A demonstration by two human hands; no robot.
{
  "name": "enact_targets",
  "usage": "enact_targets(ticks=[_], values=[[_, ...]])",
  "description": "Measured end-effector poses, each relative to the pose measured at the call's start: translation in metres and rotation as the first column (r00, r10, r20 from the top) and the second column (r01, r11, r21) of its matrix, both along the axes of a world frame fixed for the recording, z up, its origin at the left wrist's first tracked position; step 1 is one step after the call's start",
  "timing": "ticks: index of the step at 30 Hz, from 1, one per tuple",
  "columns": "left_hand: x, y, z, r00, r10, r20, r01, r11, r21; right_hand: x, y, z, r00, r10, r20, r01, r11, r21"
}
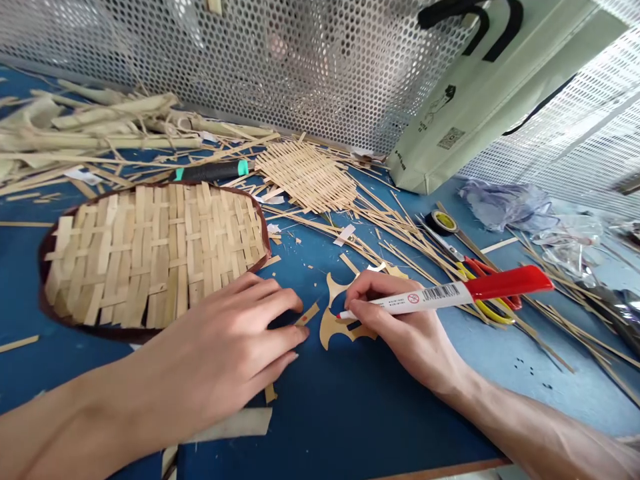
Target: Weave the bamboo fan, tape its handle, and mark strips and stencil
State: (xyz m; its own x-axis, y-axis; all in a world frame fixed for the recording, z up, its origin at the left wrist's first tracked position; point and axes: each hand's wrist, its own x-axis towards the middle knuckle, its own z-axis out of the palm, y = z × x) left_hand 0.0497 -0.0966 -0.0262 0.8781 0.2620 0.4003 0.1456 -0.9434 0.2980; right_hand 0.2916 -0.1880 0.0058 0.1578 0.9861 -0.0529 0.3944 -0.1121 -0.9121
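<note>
My right hand [400,313] grips a white marker [435,297] with a red cap on its rear end. The marker's tip points down at a thin, tan cut-out piece [330,330] with curved, pointed edges, lying flat and partly under that hand. My left hand [250,333] rests palm down on the blue table, fingers apart, just left of the cut-out. By its fingertips is a short tan strip [309,313]; whether they touch it I cannot tell. Behind the left hand lies an oval woven panel [160,247] with a dark brown rim.
A small woven mat [307,173] and loose strips lie behind. Dried stalks [110,120] fill the back left near a black-and-teal handle [213,171]. To the right are scissors [487,310], a tape roll [441,222], crumpled plastic [507,203] and a pale green bag [465,113].
</note>
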Motion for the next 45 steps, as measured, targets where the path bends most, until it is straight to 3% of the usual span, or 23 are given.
enact_targets(ticks=[5,13,28,37,45], values=[[0.002,-0.001,0.006,0.994,0.100,0.034,-0.104,0.988,0.111,-0.001,-0.002,0.001,1.000,-0.013,-0.011,0.013,1.000,0.005],[0.003,-0.011,0.001,0.998,-0.066,-0.019,0.067,0.997,0.032,-0.001,-0.005,-0.002,0.995,-0.034,-0.089,0.043,0.994,0.097],[0.004,-0.009,-0.001,0.997,-0.070,-0.040,0.074,0.994,0.086,-0.005,0.001,-0.006,0.996,-0.014,0.084,0.010,0.999,0.044],[0.004,-0.009,-0.001,0.997,-0.074,-0.035,0.076,0.993,0.092,0.000,0.001,-0.002,0.999,-0.028,0.030,0.026,0.998,0.065],[0.004,-0.009,0.003,0.994,-0.081,-0.069,0.084,0.995,0.044,0.003,0.002,0.001,0.999,0.045,0.001,-0.045,0.999,0.018]])
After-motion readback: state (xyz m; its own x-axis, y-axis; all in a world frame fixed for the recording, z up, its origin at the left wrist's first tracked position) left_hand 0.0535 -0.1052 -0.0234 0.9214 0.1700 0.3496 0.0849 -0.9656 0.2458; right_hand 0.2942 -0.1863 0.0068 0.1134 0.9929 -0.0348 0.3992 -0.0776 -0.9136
